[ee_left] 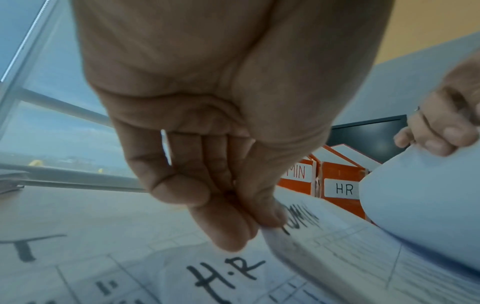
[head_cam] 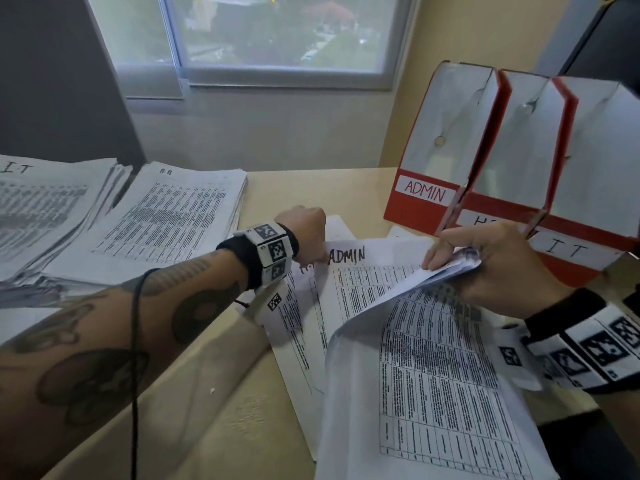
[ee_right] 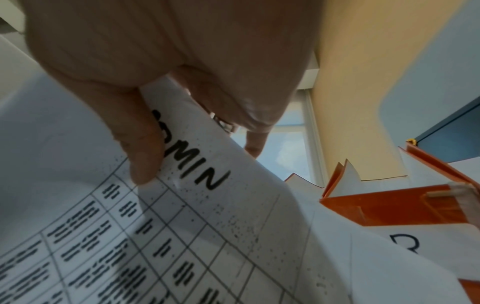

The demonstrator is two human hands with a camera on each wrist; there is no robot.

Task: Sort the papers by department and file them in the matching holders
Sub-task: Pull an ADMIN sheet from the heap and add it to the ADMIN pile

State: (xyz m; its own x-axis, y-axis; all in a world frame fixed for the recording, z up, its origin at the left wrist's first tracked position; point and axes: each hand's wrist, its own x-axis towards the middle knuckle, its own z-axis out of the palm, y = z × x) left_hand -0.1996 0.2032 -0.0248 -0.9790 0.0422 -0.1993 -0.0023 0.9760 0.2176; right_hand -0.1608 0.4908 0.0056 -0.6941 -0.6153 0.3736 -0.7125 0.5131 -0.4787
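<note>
My left hand (head_cam: 308, 239) pinches the near corner of a sheet headed ADMIN (head_cam: 367, 271) in the loose pile mid-table; the left wrist view shows thumb and fingers (ee_left: 231, 232) closed on that corner, above a sheet marked H.R (ee_left: 226, 275). My right hand (head_cam: 485, 261) grips a lifted, curled bundle of printed sheets (head_cam: 433, 375) by its top edge. In the right wrist view its top sheet (ee_right: 207, 185) reads ADMIN. Three red-and-white holders stand at the right: ADMIN (head_cam: 446, 133), HR (head_cam: 526, 150), IT (head_cam: 595, 161).
Two sorted stacks lie at the left of the beige table (head_cam: 225, 410): an IT stack (head_cam: 45, 202) and an HR stack (head_cam: 166, 216). A window (head_cam: 277, 36) and wall close off the far side. A dark monitor edge (head_cam: 609, 36) stands behind the holders.
</note>
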